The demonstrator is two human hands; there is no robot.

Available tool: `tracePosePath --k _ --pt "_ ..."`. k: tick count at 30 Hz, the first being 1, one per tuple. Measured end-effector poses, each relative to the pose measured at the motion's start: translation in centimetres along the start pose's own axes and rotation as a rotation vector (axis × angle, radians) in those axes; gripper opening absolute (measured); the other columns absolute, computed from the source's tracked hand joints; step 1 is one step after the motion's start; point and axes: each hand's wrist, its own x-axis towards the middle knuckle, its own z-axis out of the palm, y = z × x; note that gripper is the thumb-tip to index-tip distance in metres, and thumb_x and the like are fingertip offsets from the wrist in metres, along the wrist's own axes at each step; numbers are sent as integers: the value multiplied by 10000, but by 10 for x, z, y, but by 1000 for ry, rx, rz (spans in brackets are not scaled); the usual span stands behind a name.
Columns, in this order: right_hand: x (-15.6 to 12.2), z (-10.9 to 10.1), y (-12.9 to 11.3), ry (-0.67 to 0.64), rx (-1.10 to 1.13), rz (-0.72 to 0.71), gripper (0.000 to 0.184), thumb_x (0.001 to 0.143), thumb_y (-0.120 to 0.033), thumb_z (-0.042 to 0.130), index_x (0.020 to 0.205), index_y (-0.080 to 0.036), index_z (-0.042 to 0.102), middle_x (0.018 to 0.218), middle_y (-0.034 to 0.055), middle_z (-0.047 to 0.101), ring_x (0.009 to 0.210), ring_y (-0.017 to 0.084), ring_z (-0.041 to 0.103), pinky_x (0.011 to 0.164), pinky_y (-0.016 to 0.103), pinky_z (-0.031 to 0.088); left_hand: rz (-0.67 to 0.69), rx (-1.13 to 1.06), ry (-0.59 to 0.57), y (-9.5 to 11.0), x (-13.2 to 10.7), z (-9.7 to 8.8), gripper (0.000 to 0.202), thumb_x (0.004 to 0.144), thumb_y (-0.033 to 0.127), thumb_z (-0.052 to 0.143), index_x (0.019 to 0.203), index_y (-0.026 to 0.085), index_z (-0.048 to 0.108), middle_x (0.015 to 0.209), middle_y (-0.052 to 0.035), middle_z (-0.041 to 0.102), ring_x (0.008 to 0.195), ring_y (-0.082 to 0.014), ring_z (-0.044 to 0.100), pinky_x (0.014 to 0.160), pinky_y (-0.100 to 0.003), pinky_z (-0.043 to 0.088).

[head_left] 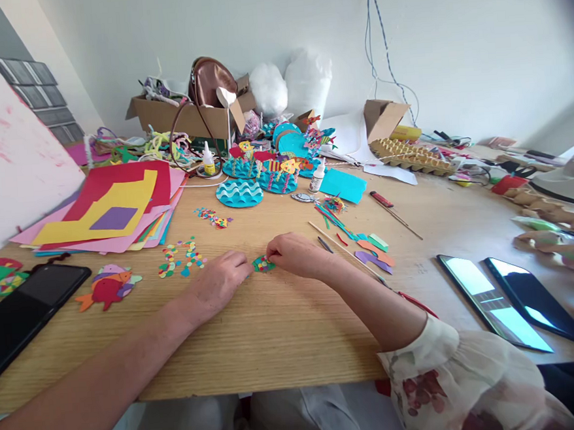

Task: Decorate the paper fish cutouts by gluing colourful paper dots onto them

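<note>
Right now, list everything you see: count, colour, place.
Dotted piece: one, multicoloured, centre
Dots: many, mixed, left centre
Paper fish: several, mixed, left
Phones: three, black, left and right
Paper stack: one, mixed, left
Scraps: several, mixed, right centre
Sticks: some, tan, right
Bottles: two, white, centre
Wave discs: several, blue, back
Boxes: at least two, brown, back
Bag: one, brown, back
Stuffing: two bundles, white, back
Egg tray: at least one, tan, right
Desk: one, brown, beneath
Clutter: uncountable, mixed, back
Left hand: one, bare, centre
Right hand: one, bare, centre
</note>
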Motion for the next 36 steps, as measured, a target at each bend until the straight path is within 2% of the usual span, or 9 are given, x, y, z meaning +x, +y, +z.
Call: tracePosePath --k 13,29,32,34,36 --pt "-1 0 4 39 24 -3 243 782 -227 451 867 -200 676 874 33 683 771 146 583 559 223 319 6 20 6 0 1 -1 213 867 98 391 889 150 596 854 -47 562 825 -177 517 705 -273 439" --pt "-1 1 -1 15 32 4 245 776 -208 461 870 -193 687 870 46 686 768 155 581 567 228 322 17 -9 24 -1 0 -2 230 860 102 387 877 164 607 824 -42 564 804 -177 525 689 -276 440" --pt "-3 -1 1 35 54 1 233 766 -194 469 845 -192 689 847 40 685 750 145 576 571 221 326 -42 -138 38 -1 0 -2 232 847 103 387 879 162 609 837 -53 586 829 -189 542 718 -300 446" --pt "-6 -5 1 102 109 -6 217 753 -169 475 808 -184 685 821 34 680 727 131 566 578 213 330 -167 -350 78 -1 2 -4 211 831 126 408 897 162 606 847 -51 609 828 -181 561 738 -307 452" --pt "-10 -8 0 178 205 -8 201 736 -134 481 768 -170 676 759 24 667 674 113 547 574 204 330 -346 -643 120 -1 5 -8 180 794 167 463 917 165 594 830 -35 625 789 -163 584 730 -296 462"
